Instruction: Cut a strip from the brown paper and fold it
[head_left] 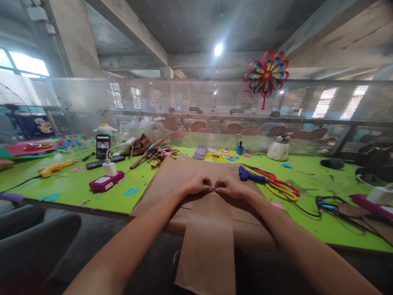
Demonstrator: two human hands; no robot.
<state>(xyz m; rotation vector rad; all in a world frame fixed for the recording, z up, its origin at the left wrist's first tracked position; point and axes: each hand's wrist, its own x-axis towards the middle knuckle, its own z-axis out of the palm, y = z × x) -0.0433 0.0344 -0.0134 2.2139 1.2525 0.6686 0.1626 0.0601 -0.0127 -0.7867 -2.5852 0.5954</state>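
A strip of brown kraft paper runs toward me and hangs over the table's front edge. Beneath its far end lies a larger brown paper sheet. My left hand is closed, its fingertips pinching the strip's far edge. Close beside it, my right hand pinches the same edge, the two sets of fingertips almost touching. Whether the edge is folded or rolled there is too small to tell. Right of my right hand lies a blue-handled glue gun, with red-handled scissors and yellow-handled scissors beside it.
On the green table, a magenta power strip, phones and a yellow glue gun lie left. Rolled brown paper sticks lie behind. A white kettle-like jar and black cable are right. A mesh partition stands behind.
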